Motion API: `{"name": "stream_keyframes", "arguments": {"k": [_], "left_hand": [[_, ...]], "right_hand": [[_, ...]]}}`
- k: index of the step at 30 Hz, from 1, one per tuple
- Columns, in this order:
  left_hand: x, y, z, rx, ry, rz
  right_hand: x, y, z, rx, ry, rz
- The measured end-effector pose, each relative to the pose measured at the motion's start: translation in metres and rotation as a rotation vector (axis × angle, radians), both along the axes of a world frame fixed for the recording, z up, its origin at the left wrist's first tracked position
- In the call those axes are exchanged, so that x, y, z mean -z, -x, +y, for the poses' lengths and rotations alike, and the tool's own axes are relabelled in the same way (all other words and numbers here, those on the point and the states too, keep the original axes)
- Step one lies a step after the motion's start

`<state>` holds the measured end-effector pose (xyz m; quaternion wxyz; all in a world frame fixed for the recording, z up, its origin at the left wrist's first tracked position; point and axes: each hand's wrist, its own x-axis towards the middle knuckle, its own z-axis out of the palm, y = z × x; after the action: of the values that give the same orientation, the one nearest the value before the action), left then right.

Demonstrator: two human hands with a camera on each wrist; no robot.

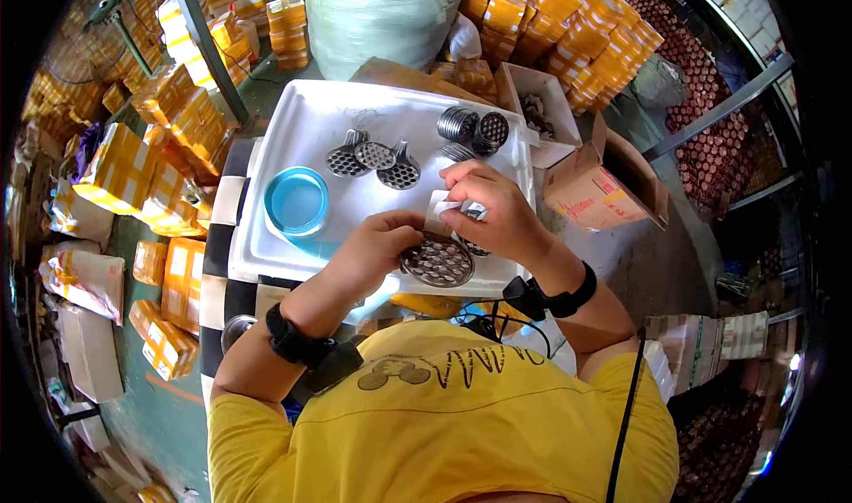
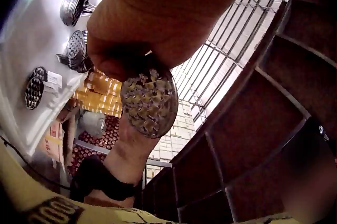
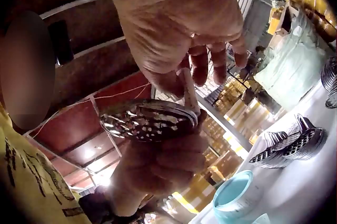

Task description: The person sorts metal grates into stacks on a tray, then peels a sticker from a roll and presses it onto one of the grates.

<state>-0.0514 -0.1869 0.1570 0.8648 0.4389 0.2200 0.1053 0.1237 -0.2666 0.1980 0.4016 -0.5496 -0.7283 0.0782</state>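
A round metal disc full of holes [image 1: 437, 260] is gripped at its upper left edge by the left hand [image 1: 383, 239]. Between the thumb and fingers of the right hand [image 1: 497, 212] is a white paper piece [image 1: 437, 210], which meets the disc's edge. In the left wrist view the disc [image 2: 150, 103] shows its perforated face below the left hand [image 2: 152, 18]. The right wrist view has the disc [image 3: 150, 121] almost edge-on, the left hand [image 3: 158, 168] under it and the right hand [image 3: 179, 29] above, pinching the rolled or folded paper [image 3: 187, 90].
On the white tray [image 1: 266, 148] stand a blue round container [image 1: 296, 201], perforated metal pieces [image 1: 374, 155] in a cluster and stacked discs [image 1: 457, 124] at the back right. An open cardboard box [image 1: 603, 188] is right of the tray. Taped boxes [image 1: 182, 281] line the left.
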Motion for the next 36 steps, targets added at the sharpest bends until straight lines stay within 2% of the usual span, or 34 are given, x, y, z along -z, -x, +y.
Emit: {"name": "stream_keyframes", "arguments": {"k": [16, 19, 22, 25, 26, 29, 30, 36], "left_hand": [[-0.004, 0.0, 0.0, -0.022, -0.134, 0.018], [-0.004, -0.002, 0.001, -0.051, -0.191, 0.031], [-0.012, 0.0, 0.002, -0.086, -0.356, 0.062], [-0.006, 0.0, 0.004, -0.089, -0.444, 0.128], [-0.006, 0.0, 0.004, -0.099, -0.423, 0.117], [-0.007, 0.001, 0.001, -0.111, -0.393, 0.105], [-0.009, 0.0, 0.001, -0.116, -0.405, 0.112], [-0.016, -0.001, -0.001, -0.109, -0.36, 0.093]], "right_hand": [[-0.003, 0.008, 0.002, 0.063, -0.089, -0.122], [-0.009, 0.013, 0.001, 0.068, -0.106, -0.18], [-0.014, 0.015, -0.002, 0.091, -0.131, -0.218], [-0.018, 0.024, -0.003, 0.218, -0.177, 0.361], [-0.023, 0.022, -0.004, 0.227, -0.109, 0.326], [-0.007, 0.009, -0.007, 0.11, 0.289, 0.289], [-0.004, 0.009, -0.006, 0.106, 0.339, 0.273], [0.001, 0.013, -0.004, 0.133, 0.361, 0.409]]}}
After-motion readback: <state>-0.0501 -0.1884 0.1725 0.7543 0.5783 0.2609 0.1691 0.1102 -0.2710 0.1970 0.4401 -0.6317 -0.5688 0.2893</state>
